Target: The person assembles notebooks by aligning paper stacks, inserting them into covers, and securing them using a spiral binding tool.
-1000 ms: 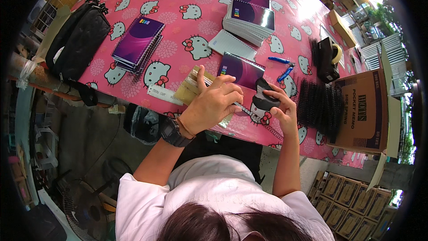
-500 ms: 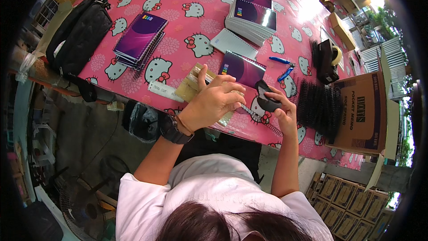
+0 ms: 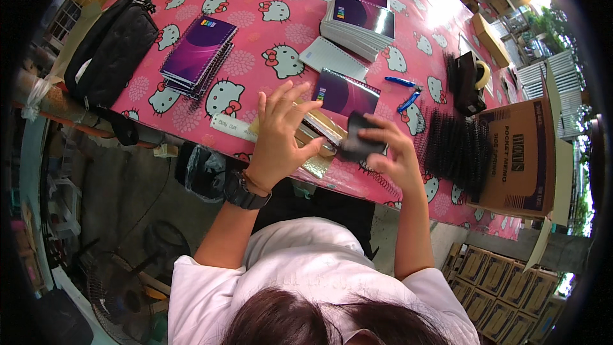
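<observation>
My left hand (image 3: 281, 134) lies with fingers spread over a gold-coloured block (image 3: 318, 165) at the table's near edge. Its thumb and forefinger straddle a narrow strip (image 3: 325, 129) on the block. In my right hand (image 3: 394, 147), blurred by motion, is a black curved piece (image 3: 359, 137), pressed against or very close to the strip's right end. Which of these touch there I cannot tell. A dark spiral binding coil (image 3: 382, 182) sticks out below the right hand. Just beyond the block lies a purple-covered spiral notebook (image 3: 348, 94).
Purple notebooks (image 3: 199, 51) are stacked at left beside a black bag (image 3: 115, 51). More notebooks (image 3: 361, 22) and a lined pad (image 3: 333, 59) lie farther back. At right are blue pliers (image 3: 408, 97), black coils (image 3: 454, 153), a tape dispenser (image 3: 471, 83) and a cardboard box (image 3: 517, 160).
My right hand has moved the black piece left, up to the strip on the block. My left hand has shifted left and its fingers have spread, uncovering the strip.
</observation>
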`<state>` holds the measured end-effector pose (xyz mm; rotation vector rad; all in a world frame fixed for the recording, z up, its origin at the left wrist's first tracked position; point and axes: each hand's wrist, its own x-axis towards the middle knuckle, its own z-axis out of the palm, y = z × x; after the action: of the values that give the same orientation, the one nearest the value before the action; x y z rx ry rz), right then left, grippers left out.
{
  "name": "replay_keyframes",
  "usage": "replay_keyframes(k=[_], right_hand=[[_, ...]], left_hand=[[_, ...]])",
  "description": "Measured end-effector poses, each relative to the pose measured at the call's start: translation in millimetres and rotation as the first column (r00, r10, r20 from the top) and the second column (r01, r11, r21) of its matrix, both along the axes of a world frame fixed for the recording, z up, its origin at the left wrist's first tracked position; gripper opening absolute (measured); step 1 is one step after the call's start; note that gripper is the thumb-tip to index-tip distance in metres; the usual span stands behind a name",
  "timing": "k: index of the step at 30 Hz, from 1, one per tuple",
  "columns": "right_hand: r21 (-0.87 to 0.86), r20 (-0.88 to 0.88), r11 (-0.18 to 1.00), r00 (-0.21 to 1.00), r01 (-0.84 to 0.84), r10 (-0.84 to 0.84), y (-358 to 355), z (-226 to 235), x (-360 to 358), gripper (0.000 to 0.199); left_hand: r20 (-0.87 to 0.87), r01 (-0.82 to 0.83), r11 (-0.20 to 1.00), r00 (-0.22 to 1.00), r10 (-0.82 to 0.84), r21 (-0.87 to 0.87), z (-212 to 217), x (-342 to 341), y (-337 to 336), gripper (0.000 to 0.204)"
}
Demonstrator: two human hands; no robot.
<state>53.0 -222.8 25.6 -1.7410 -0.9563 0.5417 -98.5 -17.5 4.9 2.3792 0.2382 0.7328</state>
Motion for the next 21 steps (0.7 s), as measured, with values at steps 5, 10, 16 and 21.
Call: replay_keyframes(k=[5, 10, 16, 21], right_hand=[[0.236, -0.188, 0.966, 0.971, -0.101, 0.147, 0, 7, 5, 0.055], [-0.144, 0.356, 0.971, 0.925, 0.193, -0.131, 18, 4, 20, 0.055], [-0.033, 0.046, 0.998, 0.997, -0.057, 0.058, 30, 1, 16, 0.049], [0.3, -0.308, 0.938, 0.912, -0.176, 0.27, 21, -5, 11, 0.048]], left_hand=[[0.019, -0.032, 0.985, 0.999, 0.035, -0.167, -7, 0, -7, 0.075], [0.164, -0.144, 0.962, 0.969, 0.184, -0.23, -14, 0, -10, 0.076], [0.131, -0.156, 0.942, 0.971, 0.202, -0.297, -25, -2, -2, 0.062], [0.158, -0.136, 0.918, 0.965, 0.207, -0.372, -24, -1, -4, 0.058]])
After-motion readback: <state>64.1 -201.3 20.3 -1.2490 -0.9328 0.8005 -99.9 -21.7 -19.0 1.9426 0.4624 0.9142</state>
